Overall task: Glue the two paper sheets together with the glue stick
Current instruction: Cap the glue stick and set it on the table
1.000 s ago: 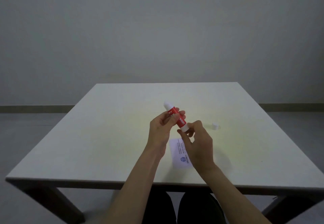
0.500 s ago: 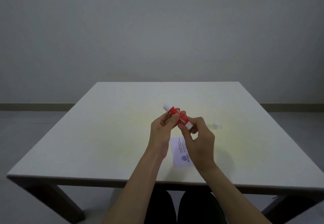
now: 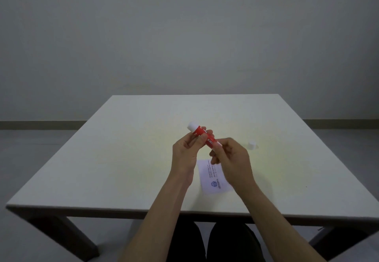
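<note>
Lying nearest on the bench (image 3: 123, 159), the printed paper sheet (image 3: 213, 181) is partly covered by the right hand (image 3: 232, 159), whose fingers have closed further round the lower end of the glue stick (image 3: 205, 135) than a second ago, which I read as twisting the base to raise the glue. Beyond it the left hand (image 3: 184, 149) pinches the red barrel, tilted with its white end up and left. Farther right, a small white cap (image 3: 251, 145) rests alone; only one sheet is discernible.

Pale table (image 3: 127, 159), grey wall (image 3: 184, 36) behind.
</note>
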